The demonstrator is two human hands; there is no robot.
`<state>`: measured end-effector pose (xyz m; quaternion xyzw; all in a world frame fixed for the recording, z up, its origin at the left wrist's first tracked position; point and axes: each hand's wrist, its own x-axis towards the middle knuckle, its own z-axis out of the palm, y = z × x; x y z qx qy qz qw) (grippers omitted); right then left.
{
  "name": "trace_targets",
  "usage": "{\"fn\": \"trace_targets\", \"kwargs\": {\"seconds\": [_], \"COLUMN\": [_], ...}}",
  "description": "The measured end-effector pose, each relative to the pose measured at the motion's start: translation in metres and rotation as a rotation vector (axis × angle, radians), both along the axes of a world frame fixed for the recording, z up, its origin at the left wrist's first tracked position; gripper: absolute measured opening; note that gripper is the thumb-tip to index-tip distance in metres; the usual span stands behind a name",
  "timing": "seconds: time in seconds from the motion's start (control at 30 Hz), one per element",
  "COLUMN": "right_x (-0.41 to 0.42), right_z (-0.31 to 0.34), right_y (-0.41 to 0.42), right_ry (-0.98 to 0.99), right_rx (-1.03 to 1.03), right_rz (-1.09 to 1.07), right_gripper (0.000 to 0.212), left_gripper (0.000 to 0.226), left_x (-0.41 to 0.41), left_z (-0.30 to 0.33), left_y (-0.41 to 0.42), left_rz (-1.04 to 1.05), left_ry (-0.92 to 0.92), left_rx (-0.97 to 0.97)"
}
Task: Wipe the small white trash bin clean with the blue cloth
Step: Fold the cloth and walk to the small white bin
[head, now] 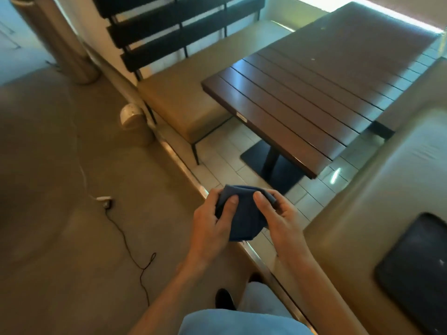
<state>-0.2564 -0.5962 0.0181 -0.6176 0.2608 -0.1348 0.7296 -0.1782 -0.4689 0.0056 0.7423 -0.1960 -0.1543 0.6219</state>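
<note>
Both hands [244,221] pinch soft, seemingly folded blue cloth [244,213].

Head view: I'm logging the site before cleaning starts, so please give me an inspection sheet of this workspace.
Surface: brown floor, bare where visible; pale tiles under the table.
Job's things: blue cloth bunched between both hands; small white trash bin stands on the floor by the bench end, apart from the hands, not yet touched.
Clutter: black tray on the near seat.
Grips: left hand and right hand both hold the cloth, thumbs on top.
Cables: white cord runs to a small adapter; black cable trails from it across the floor.
Surroundings: dark slatted table, padded bench, metal column.
</note>
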Motion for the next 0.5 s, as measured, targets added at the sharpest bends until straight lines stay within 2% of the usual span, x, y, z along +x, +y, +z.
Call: {"fn": "trace_targets", "kwargs": {"seconds": [0.17,0.5], "right_x": [0.065,0.209], "right_z": [-0.003,-0.017], "right_y": [0.011,0.003], "right_ry": [0.012,0.091], "right_rx": [-0.034,0.003], "right_rz": [0.101,0.257], "right_gripper": [0.017,0.019], "left_gripper": [0.017,0.023], "left_x": [0.045,0.169], "left_z": [-0.001,-0.009], "left_y": [0.02,0.018], "left_rz": [0.122,0.288], "left_ry": [0.0,0.044], "left_rx": [0.029,0.06]}}
